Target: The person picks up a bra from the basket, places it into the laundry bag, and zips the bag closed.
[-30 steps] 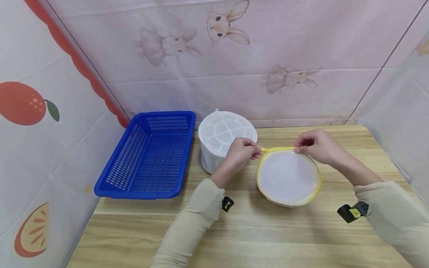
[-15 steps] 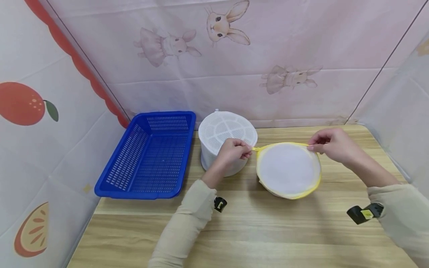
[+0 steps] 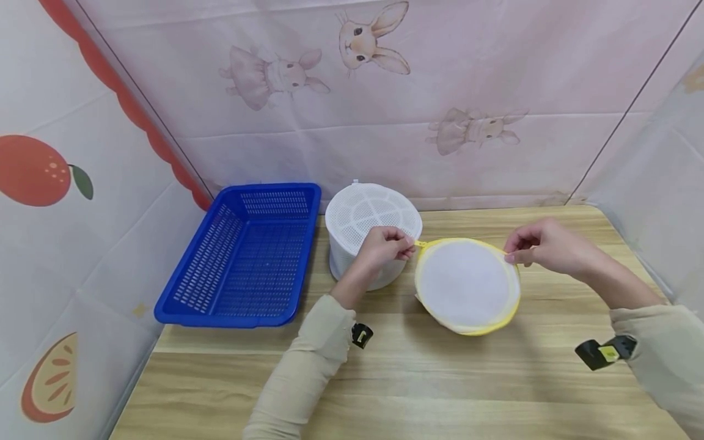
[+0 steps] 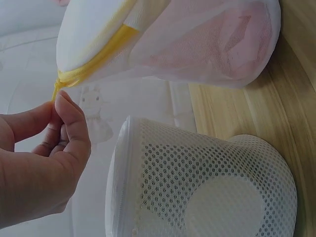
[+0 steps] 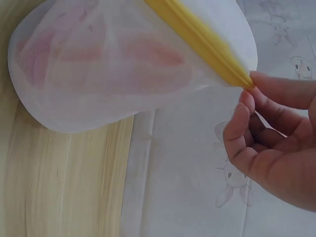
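A round white mesh laundry bag (image 3: 467,284) with a yellow zipper round its top stands on the table, right of the middle. Something pink (image 4: 242,44) shows blurrily through its mesh wall; its kind I cannot tell. My left hand (image 3: 382,253) pinches the yellow zipper pull (image 4: 57,90) at the bag's left edge, between thumb and forefinger. At the opposite side, my right hand (image 3: 552,247) pinches the yellow zipper edge (image 5: 217,54) with thumb and forefinger, the other fingers loosely curled. The lid lies across the top, and the zipper's far side is partly hidden.
A second white mesh laundry bag (image 3: 365,214), coarser and cylindrical, stands behind my left hand. Left of it sits a blue plastic basket (image 3: 308,263). The wooden table (image 3: 418,391) backs onto a curtain (image 3: 385,146) printed with rabbits.
My left hand has shifted slightly left with the zipper pull. My right hand has slid right along the zipper to the bag's right side, then dipped a little. The bag has turned and tilted slightly.
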A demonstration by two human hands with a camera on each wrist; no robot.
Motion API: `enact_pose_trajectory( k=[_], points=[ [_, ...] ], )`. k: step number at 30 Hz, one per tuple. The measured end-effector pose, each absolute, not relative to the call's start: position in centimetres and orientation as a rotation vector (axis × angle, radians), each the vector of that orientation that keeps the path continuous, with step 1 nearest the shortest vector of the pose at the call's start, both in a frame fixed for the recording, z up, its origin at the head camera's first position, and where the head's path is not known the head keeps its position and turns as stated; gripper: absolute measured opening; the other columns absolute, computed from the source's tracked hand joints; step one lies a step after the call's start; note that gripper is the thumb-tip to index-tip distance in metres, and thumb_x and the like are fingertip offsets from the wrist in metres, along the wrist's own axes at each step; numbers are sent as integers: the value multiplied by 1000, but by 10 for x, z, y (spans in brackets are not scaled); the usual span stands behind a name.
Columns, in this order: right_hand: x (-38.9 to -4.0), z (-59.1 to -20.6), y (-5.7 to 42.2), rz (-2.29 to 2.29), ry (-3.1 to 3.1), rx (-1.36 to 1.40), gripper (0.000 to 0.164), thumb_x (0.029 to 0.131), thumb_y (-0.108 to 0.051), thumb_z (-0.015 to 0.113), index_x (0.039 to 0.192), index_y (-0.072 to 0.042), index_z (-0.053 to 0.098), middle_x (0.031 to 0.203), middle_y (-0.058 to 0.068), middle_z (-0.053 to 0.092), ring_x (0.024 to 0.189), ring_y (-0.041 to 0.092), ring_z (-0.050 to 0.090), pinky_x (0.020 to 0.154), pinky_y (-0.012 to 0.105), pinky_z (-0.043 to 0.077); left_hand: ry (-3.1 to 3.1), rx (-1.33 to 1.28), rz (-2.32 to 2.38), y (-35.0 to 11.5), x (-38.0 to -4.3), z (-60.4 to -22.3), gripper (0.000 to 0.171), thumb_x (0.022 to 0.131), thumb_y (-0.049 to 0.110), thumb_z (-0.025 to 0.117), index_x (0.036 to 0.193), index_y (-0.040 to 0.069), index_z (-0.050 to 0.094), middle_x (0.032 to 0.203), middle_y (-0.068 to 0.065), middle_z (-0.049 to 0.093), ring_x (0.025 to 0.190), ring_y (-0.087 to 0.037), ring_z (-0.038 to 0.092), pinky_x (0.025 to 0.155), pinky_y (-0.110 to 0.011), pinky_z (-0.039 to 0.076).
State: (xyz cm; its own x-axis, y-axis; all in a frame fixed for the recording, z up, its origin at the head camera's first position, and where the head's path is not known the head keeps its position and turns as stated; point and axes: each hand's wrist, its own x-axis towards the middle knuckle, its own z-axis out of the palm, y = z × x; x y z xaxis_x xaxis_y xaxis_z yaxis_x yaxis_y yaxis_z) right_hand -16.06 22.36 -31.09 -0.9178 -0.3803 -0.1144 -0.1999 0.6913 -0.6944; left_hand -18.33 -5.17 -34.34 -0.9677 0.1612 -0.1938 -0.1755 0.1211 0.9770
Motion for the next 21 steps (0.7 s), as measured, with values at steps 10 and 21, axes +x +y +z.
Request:
enact_pose_trajectory(
  k=[10,21],
  points=[
    [-163,-317,216,-1041,2604,-517,14,83,-11,65,91,0,65,75,2,60,66,13,53,58,26,46,2174,15,1901,-50,-184,-344,11,87,-3,56,85,-12,61,69,-8,59,59,-10,56,59,-20,52],
    [-167,-308,203,-1061,2644,-570,16,83,-11,67,94,0,66,71,2,57,58,13,47,49,24,41,2151,78,1914,-40,-181,-333,10,87,-2,57,85,-11,60,70,-9,61,59,-9,57,62,-22,53]
  ],
)
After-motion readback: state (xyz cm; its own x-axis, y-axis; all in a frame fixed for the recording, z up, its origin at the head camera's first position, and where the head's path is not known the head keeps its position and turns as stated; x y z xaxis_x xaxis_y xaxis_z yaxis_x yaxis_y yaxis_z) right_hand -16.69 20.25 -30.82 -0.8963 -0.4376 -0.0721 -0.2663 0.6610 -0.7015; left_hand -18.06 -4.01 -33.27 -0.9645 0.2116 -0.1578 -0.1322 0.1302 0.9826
